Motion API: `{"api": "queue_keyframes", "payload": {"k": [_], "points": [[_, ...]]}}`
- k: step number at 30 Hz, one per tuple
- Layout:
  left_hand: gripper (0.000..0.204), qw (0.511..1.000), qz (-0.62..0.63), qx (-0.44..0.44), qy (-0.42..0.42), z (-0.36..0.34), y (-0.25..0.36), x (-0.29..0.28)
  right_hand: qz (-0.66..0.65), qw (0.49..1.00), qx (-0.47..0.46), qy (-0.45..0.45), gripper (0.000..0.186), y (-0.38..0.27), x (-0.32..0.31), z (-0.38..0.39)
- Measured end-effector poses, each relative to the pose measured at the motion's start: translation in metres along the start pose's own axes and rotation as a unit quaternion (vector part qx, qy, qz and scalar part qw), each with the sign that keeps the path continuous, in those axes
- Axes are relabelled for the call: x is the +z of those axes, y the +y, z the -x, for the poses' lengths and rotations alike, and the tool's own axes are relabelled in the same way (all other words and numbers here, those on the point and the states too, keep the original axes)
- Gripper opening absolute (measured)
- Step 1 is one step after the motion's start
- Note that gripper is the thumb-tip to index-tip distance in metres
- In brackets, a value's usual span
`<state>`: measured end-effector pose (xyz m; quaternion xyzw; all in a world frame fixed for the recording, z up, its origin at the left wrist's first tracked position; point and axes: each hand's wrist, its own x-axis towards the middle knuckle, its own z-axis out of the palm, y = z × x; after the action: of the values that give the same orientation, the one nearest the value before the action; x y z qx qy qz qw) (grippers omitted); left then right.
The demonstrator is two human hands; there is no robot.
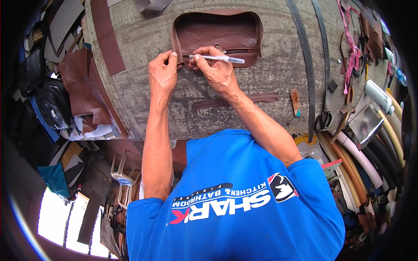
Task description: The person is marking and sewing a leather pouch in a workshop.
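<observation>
A brown leather bag piece [213,32] lies on the worn work table, its edges curling up and a zipper running along its near side. At its near left corner, my left hand [163,76] pinches the leather edge between thumb and fingers. My right hand [217,74] grips a clear-barrelled pen [236,60] with its tip pointing left at that same corner, close to my left thumb. Beneath my right wrist, a long brown zipper strip [257,98] lies on the table, partly hidden by the forearm.
A brown leather strip [104,35] lies at the far left. Two dark straps [308,65] run down the right side, with scissors [323,121] near one end. Brown leather sheeting [85,82] hangs at the left edge. Material rolls [348,169] crowd the lower right.
</observation>
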<state>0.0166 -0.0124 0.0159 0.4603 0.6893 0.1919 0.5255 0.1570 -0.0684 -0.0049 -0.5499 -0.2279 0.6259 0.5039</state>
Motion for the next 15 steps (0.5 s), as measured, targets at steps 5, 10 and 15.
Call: {"api": "queue_keyframes", "payload": {"k": [5,10,15], "points": [[0.029,1.0,0.001,0.003,-0.003,-0.0005,-0.0009,0.0,0.006,1.0,0.0,0.0,0.022,0.0013,0.0003,-0.0003],[0.029,1.0,-0.011,0.002,-0.002,0.0019,0.0039,0.0004,0.007,1.0,-0.001,0.002,0.021,0.0006,0.0014,0.0001],[0.029,1.0,-0.006,-0.001,0.007,0.0019,0.0034,0.001,0.044,0.999,-0.001,-0.009,0.021,-0.0002,0.0001,0.0002]]}}
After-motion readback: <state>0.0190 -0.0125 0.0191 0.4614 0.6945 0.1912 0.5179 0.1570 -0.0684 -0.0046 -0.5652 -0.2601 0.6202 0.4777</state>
